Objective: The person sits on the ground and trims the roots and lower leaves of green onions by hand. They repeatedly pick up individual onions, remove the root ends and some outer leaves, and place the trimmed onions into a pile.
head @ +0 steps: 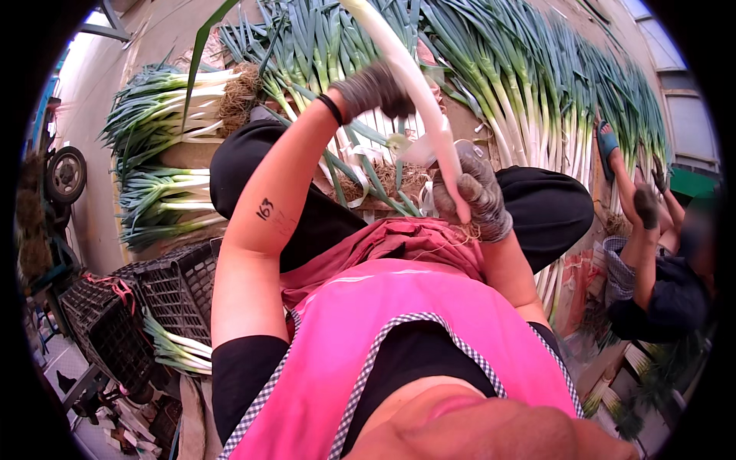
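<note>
A long pale leek (422, 98) slants from the top of the view down to its root end near my lap. My right hand (477, 195), in a grey glove, is closed around the lower stalk just above the roots. My left hand (382, 92), gloved and blurred, is curled beside the upper stalk; whether it grips anything is unclear. A loose whitish strip (417, 150) lies between the hands, by the stalk. Beyond my lap are peelings and more leeks (328, 40) with rooty ends. A long green leaf (198, 57) hangs at the upper left.
Leek bundles (172, 103) lie to the left, roots inward. Long rows of leeks (517, 75) stretch to the right. Black plastic crates (172, 282) stand at the lower left, beyond them a wheel (66, 175). Another person (661, 293) sits at the far right among leeks.
</note>
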`<state>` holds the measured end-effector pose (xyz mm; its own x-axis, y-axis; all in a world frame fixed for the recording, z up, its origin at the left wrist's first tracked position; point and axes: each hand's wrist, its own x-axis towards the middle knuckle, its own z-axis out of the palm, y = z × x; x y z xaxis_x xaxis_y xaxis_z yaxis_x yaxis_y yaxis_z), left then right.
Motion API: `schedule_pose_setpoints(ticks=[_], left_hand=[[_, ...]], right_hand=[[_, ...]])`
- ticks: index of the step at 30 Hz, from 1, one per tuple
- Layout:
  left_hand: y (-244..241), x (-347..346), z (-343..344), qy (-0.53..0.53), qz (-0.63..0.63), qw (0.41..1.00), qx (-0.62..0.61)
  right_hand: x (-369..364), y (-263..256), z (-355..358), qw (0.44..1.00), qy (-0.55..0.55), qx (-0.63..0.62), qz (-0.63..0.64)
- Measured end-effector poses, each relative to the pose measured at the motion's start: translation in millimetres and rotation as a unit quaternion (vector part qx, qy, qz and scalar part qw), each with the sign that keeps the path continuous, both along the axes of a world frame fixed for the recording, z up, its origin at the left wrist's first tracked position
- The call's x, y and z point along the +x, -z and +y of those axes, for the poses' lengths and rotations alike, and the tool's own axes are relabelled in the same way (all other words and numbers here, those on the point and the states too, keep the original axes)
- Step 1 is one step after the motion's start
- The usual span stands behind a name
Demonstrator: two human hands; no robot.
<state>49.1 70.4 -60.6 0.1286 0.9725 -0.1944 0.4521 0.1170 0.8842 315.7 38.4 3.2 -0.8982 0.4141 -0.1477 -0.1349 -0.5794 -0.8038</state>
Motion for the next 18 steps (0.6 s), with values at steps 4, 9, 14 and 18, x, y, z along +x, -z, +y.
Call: schedule_pose_setpoints(ticks=[4,9,14,18], left_hand=[[-33,1,-15,-0.163,0.102,0.979,-0.070],[-50,-2,9,-0.307,-0.696,0.649,0.020],[-8,-67,-16,-0.435,-0.628,0.644,0.017],[6,-58,17,-0.409,-0.627,0.663,-0.026]], right_hand=[[5,-3,0,0.998,0.015,0.059,-0.002],[17,23,-3,0.982,0.039,0.116,-0.142],[21,37,18,0.783,-0.028,0.568,-0.252],[76,67,6,0.954,-0.020,0.220,-0.203]])
